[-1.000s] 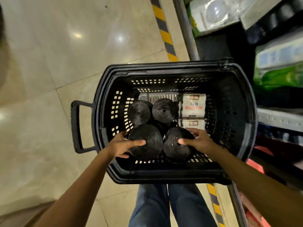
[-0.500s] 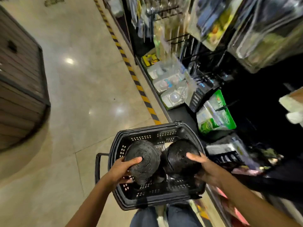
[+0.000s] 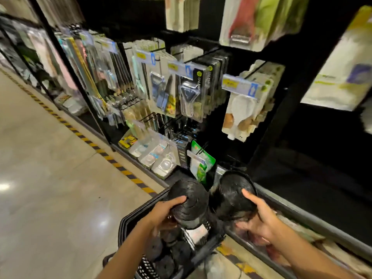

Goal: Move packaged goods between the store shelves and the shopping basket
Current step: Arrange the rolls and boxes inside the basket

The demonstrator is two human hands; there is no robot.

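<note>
1. My left grip point(image 3: 162, 214) grasps the left roll point(image 3: 189, 200), which is black. The thumb lies on its top face and the fingers curl beneath.
2. My right grip point(image 3: 262, 221) grasps the right roll point(image 3: 231, 196), also black. The thumb lies across its face and the palm is against its right side.
3. Both rolls are held side by side, just apart, above the basket point(image 3: 125, 224).
4. The basket is black and perforated, and stands under my forearms. Inside are more dark rolls point(image 3: 169, 263) and a white-labelled pack point(image 3: 198, 233).
5. Just beyond the rolls, a green pouch point(image 3: 202, 164) hangs low on the shelf point(image 3: 302, 217).
6. Higher up, pegs carry packed peelers point(image 3: 190, 95) and a white paddle point(image 3: 242, 109).
7. A pale tiled floor point(image 3: 50, 188) spreads to the left. Yellow-and-black tape point(image 3: 120, 168) runs along the shelf foot.
</note>
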